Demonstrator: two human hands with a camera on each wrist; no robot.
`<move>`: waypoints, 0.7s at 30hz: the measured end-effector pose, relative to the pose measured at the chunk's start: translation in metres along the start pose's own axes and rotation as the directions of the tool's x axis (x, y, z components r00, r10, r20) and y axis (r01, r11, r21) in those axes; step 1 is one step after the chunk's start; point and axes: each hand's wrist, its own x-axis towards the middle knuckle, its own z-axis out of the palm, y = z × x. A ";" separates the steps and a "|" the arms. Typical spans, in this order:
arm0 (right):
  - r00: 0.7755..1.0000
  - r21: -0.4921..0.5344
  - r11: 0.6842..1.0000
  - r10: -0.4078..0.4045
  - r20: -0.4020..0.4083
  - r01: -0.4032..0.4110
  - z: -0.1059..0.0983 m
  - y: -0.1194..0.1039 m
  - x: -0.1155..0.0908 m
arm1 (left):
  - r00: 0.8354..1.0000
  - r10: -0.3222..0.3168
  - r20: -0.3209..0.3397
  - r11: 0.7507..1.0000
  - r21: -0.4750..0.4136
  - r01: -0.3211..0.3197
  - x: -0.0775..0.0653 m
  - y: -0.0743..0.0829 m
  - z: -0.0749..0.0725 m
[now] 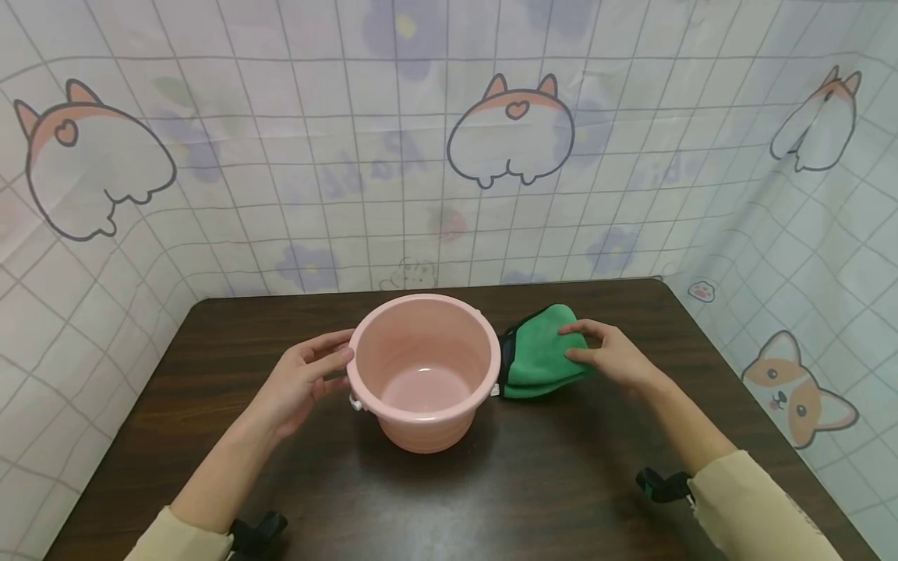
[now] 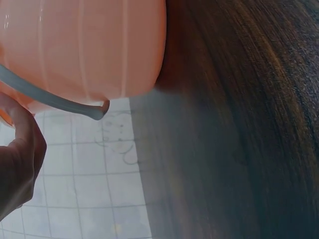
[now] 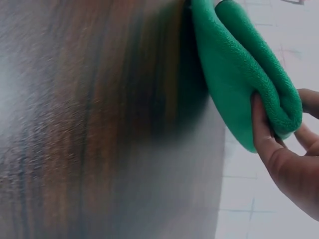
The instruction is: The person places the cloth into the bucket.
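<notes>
A dark wood-grain table (image 1: 449, 506) bears, near its middle, an upright, round, glossy pale-pink bucket (image 1: 424, 382). Just beside its right side, a soft, folded green cloth (image 1: 543, 354), edged in black, is pinched in the right hand (image 1: 617, 354). The left hand's (image 1: 298, 382) bent fingers touch the bucket's rim; whether they grip it, I cannot tell. A thin grey handle (image 2: 55, 101) hangs along the bucket's side.

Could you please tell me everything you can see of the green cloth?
The cloth is green and soft-looking, with a fuzzy surface, black trim and a small white tag at its left end. It is folded in layers, just right of the bucket; whether they touch is unclear. The right hand pinches its right end.
</notes>
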 end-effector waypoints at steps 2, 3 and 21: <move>1.000 0.011 1.000 -0.015 -0.003 0.015 0.000 -0.004 0.001 | 1.000 -0.007 -0.003 1.000 -0.009 0.007 0.001 0.000 -0.001; 1.000 0.013 1.000 -0.024 -0.005 0.024 0.000 -0.007 0.001 | 1.000 -0.011 -0.004 1.000 -0.014 0.011 0.002 0.000 -0.001; 0.993 -0.016 0.994 -0.106 -0.047 0.106 -0.006 -0.045 0.002 | 1.000 -0.019 0.006 0.999 -0.049 0.019 0.003 0.003 0.000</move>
